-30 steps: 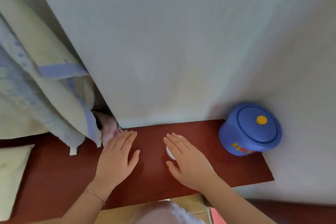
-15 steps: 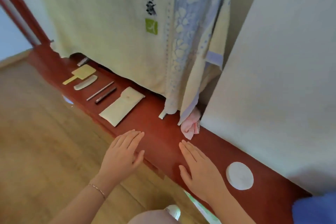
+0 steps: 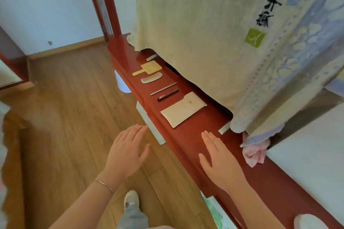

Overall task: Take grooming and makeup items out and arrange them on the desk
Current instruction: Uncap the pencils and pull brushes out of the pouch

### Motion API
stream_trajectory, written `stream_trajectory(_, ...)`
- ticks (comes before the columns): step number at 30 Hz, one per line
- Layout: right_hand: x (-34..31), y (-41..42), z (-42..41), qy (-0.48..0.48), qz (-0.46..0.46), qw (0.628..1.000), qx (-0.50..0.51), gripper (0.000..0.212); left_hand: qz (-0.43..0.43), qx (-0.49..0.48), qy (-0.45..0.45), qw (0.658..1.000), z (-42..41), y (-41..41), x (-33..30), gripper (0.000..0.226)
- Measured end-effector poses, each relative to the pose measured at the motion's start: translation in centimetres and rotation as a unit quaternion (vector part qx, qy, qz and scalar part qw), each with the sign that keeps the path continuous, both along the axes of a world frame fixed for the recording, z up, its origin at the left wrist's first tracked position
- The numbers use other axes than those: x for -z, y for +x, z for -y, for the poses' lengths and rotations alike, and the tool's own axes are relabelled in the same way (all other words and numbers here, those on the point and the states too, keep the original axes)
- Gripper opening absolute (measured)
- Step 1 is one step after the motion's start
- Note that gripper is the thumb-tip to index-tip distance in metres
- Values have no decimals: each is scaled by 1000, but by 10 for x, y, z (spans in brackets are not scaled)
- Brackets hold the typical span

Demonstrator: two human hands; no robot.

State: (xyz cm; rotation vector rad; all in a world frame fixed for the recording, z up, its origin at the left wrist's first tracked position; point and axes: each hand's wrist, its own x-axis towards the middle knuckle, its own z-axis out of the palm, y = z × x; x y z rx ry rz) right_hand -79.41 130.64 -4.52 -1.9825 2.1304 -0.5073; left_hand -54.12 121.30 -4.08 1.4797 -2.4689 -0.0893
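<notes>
Nearest, at six o'clock, a shoe on the wooden floor. Just above, left hand flat and relaxed, fingers straight, holding nothing, hovering over the floor short of the red desk. At four o'clock, right hand likewise flat and holding nothing, fingers straight, over the desk top (contact with the wood cannot be told). Far at five o'clock, a white round pad at the frame's edge. At three o'clock, a pink cloth bunched under the hanging towel. Beyond the fingertips, toward twelve o'clock, a small metal piece half under the towel hem, then a cream pouch, a dark pencil, a thin silver stick, a comb, a yellow hand mirror and another metal item, all in a row, apart from each other. Likely risks: sweeping a flat hand forward and knocking the pouch or slim sticks off the narrow desk edge; snagging the towel hem and dragging it across the row; losing the half-hidden metal piece under the fabric.
</notes>
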Motion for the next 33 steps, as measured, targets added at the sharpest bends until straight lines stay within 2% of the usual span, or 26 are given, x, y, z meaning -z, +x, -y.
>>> stream_trajectory(10,-7,67,130,-4,11,999,38,57,3,-18,21,1000,133,81,0,54)
stream_trajectory(17,-6,97,190,62,42,991,108,58,10,30,28,999,213,117,-1,52)
stream_trajectory(28,6,84,206,146,20,976,159,59,8,129,71,989,252,67,17,50)
stream_trajectory(33,15,57,203,150,55,970,183,58,28,182,92,979,261,26,27,49)
